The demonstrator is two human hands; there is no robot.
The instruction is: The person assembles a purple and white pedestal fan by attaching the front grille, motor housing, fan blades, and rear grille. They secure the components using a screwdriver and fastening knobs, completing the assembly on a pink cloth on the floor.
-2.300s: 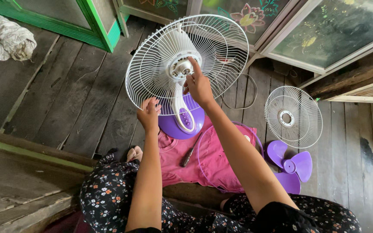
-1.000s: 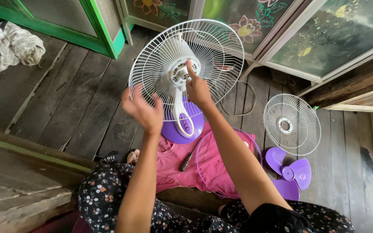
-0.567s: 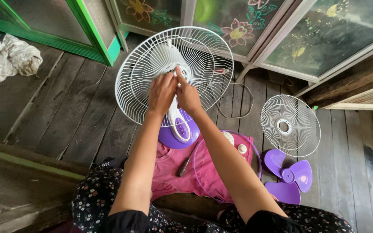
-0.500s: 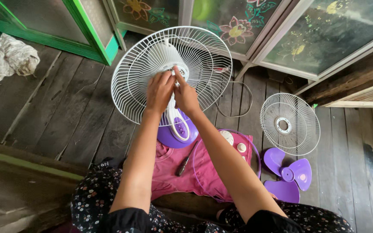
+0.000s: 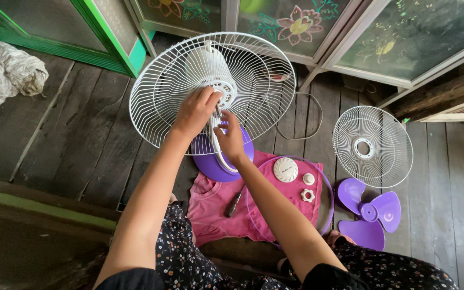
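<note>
1. Your left hand (image 5: pixel 195 110) is pinching the hub (image 5: pixel 222 92) of the white rear fan guard (image 5: pixel 162 86) — fingers closed on it.
2. Your right hand (image 5: pixel 230 138) is hovering just below, fingers loosely spread — grasping nothing.
3. The fan is standing on the wooden floor (image 5: pixel 81 139), its purple base (image 5: pixel 210 164) touching the pink cloth (image 5: pixel 216 201).

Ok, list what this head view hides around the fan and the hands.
- Fan hub: partly covered by left hand.
- Fan base: behind right hand.
- What the fingers pinch: too small.
- Screwdriver tip: indistinct on pink cloth.
- Cable end: behind rear grille.
</note>
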